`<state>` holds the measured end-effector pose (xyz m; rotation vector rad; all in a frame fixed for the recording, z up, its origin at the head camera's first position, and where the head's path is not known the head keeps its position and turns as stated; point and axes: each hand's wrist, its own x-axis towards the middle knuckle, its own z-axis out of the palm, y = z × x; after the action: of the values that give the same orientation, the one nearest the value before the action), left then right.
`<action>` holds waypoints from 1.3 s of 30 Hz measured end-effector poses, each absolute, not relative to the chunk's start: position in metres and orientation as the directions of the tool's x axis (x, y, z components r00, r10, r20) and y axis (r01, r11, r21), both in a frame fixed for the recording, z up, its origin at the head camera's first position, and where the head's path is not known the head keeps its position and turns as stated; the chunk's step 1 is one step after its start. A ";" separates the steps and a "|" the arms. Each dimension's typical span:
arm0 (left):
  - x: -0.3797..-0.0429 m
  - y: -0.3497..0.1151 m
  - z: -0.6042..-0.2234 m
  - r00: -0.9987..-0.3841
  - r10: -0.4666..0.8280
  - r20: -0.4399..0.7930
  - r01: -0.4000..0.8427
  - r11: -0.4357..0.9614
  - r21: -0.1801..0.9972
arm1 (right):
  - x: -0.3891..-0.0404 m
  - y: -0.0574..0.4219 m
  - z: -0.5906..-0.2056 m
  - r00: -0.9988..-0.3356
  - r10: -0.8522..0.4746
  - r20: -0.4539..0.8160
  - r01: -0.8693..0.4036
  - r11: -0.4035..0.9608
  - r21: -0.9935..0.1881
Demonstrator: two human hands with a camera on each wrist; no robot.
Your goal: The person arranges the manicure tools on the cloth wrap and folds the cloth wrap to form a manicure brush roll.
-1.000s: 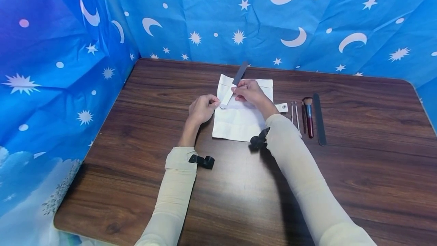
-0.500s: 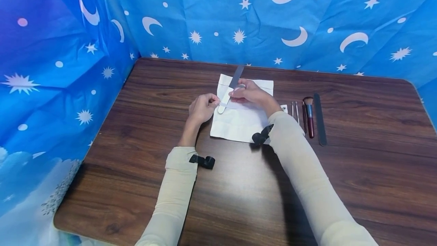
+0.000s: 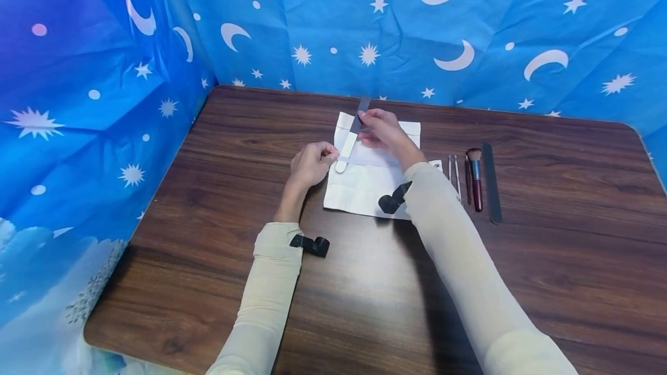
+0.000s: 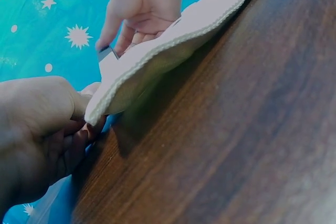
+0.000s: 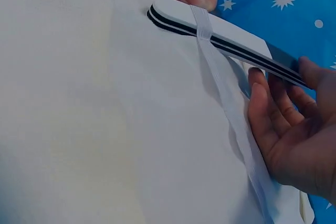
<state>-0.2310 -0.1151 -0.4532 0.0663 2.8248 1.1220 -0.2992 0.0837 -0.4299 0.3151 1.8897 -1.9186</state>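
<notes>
A white cloth organizer [image 3: 359,192] with an elastic band [image 5: 202,22] across it lies spread out on the table. Under the band, near the cloth's left side, passes a nail buffer [image 3: 348,144], part white and part dark grey; its rounded white end pokes out on the near side. My right hand [image 3: 383,129] pinches the grey far part between thumb and fingers. At the cloth's left edge my left hand [image 3: 312,164] pinches the border, and the left wrist view shows that edge [image 4: 152,51] lifted off the wood.
Right of the cloth lie two thin metal tools [image 3: 454,172], a slim dark tool [image 3: 468,184], a makeup brush [image 3: 475,178] and a long grey nail file [image 3: 491,184]. A blue curtain [image 3: 333,28] hangs behind the wooden table [image 3: 208,236].
The buffer's white end has slid toward the near side and now shows beyond the elastic band. My right hand has shifted its grip up to the grey part; my left hand stays at the edge.
</notes>
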 end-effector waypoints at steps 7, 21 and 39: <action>-0.230 -0.113 -0.452 -0.993 0.070 -0.090 -0.010 0.734 0.679 | -0.300 0.086 -0.434 -0.893 -0.124 -0.433 0.434 0.017 -0.901; -0.230 -0.113 -0.452 -0.995 0.059 -0.082 -0.013 0.727 0.686 | -0.299 0.095 -0.437 -0.844 -0.380 -0.380 0.262 0.327 -0.908; -0.230 -0.108 -0.453 -0.996 0.028 -0.081 -0.034 0.741 0.670 | -0.303 0.092 -0.435 -0.716 -0.572 -0.400 0.066 0.515 -0.855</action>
<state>-0.2298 -0.1083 -0.4530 -0.0043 2.8508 1.0997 -0.3026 0.0924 -0.4346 -0.4111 2.0815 -1.2128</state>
